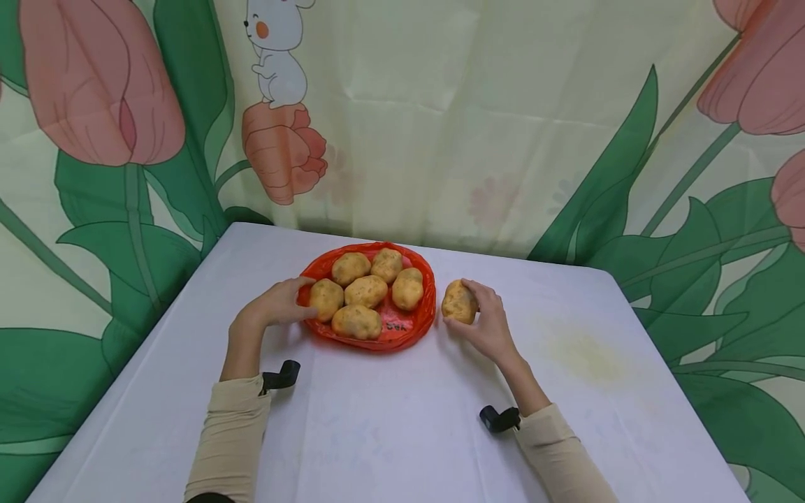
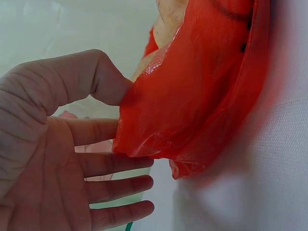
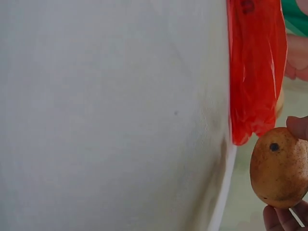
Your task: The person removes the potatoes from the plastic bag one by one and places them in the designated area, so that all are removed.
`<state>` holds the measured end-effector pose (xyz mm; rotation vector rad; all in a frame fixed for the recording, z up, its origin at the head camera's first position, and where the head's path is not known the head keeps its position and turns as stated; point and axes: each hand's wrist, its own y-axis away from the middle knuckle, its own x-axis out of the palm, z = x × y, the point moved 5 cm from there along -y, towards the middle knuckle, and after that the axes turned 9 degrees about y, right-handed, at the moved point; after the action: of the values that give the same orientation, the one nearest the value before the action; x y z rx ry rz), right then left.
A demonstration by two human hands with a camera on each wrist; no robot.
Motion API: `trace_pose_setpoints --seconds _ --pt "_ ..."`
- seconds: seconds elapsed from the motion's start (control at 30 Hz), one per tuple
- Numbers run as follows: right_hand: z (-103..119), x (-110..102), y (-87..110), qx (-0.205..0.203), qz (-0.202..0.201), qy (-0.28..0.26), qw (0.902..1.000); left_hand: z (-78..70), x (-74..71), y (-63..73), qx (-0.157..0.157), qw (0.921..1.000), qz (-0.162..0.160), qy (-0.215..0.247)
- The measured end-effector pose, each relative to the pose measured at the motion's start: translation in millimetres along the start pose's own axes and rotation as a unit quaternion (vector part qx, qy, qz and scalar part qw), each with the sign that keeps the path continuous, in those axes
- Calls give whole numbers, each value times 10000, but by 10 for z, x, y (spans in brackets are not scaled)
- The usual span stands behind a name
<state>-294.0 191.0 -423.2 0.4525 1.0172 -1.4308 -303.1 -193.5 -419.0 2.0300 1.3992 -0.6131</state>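
Observation:
A red plastic bag (image 1: 402, 334) with its rim spread wide lies on the table, with several potatoes (image 1: 366, 291) inside. At the bag's left rim, my left hand (image 1: 279, 302) holds the plastic between thumb and index finger, beside the leftmost potato (image 1: 326, 300). In the left wrist view the other fingers (image 2: 120, 190) of this hand stretch out below the red bag (image 2: 178, 106). To the right of the bag, my right hand (image 1: 487, 325) grips a single potato (image 1: 459, 302) between thumb and fingers. A dark spot shows on this potato (image 3: 279, 168) in the right wrist view.
A white cloth covers the table (image 1: 390, 426). Behind it hangs a curtain (image 1: 428, 140) printed with tulips and a rabbit. Black wrist cameras (image 1: 499, 419) sit at both cuffs. A pale yellow stain (image 1: 588, 356) marks the cloth on the right.

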Motion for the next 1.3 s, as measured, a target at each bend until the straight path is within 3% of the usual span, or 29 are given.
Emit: trace_pose_setpoints --seconds 0.5,1.07,1.3 --pt "-251 101 -325 872 736 -34 9935 31 6 -8 -6 10000 29 38" --pt "-378 165 -455 1091 1330 -30 9851 19 5 5 -49 9999 20 99" --pt "-344 144 -445 904 1166 -122 9890 18 2 5 -13 10000 29 88"
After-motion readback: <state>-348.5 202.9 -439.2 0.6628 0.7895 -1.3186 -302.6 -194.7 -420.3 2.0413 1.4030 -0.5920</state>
